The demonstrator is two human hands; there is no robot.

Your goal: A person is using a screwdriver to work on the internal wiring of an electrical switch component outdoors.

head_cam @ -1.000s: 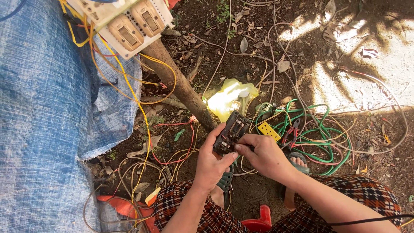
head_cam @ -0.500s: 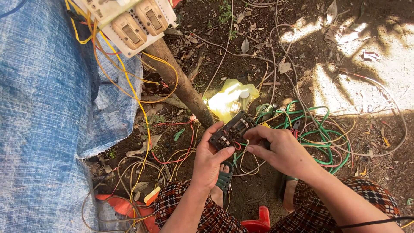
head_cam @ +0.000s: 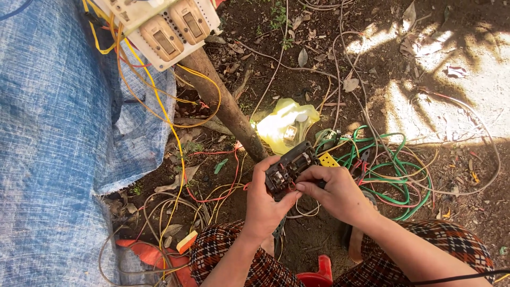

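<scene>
Both hands meet at lower centre of the frame: the left hand (head_cam: 264, 204) cradles a small black switch module (head_cam: 287, 167), the right hand (head_cam: 336, 192) pinching at its wires. It looks light, rigid, probably brittle; best held by its sides.

Blue tarp (head_cam: 48, 133), white switch panel (head_cam: 164, 29), wooden post (head_cam: 228, 109), yellow bag (head_cam: 284, 125), green wire coil (head_cam: 396, 170)

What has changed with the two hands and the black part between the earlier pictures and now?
The black electrical part tipped from upright to lying slantwise, and the right hand shifted from its side to its lower edge. The left hand kept its grip; the switch panel and green wires stayed put.
</scene>
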